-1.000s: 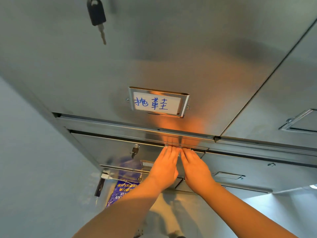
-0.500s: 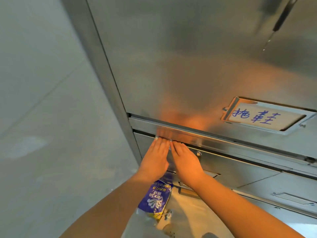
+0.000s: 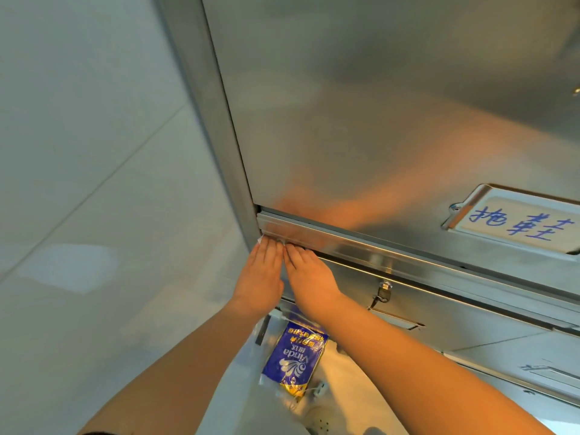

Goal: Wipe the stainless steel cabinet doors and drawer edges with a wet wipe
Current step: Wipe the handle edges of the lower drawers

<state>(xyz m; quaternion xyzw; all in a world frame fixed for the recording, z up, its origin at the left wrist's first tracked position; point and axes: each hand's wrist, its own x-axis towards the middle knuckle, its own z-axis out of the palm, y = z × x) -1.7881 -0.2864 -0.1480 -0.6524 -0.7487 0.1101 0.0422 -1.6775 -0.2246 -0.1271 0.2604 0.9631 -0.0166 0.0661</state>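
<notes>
Steel cabinet door point(image 3: 376, 120) fills upper right. Its bottom edge meets drawer edge point(image 3: 361, 251), a bright rail running down-right. Pale tiles point(image 3: 94, 183) lie left of the cabinet's side post. Left hand point(image 3: 262, 277) and right hand point(image 3: 309, 277) are flat with fingers straight, side by side and touching, fingertips pressed on the rail's left end at the corner. Rail to their right is bare. Wipe pack point(image 3: 293, 359) sits below the wrists. Wet wipe point(image 3: 260, 239) is under the fingertips, only a white scrap showing.

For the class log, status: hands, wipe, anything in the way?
Hands: left hand, right hand flat, side by side, fingertips pressing wipe on rail, left end. Nothing seen blocking.
</notes>
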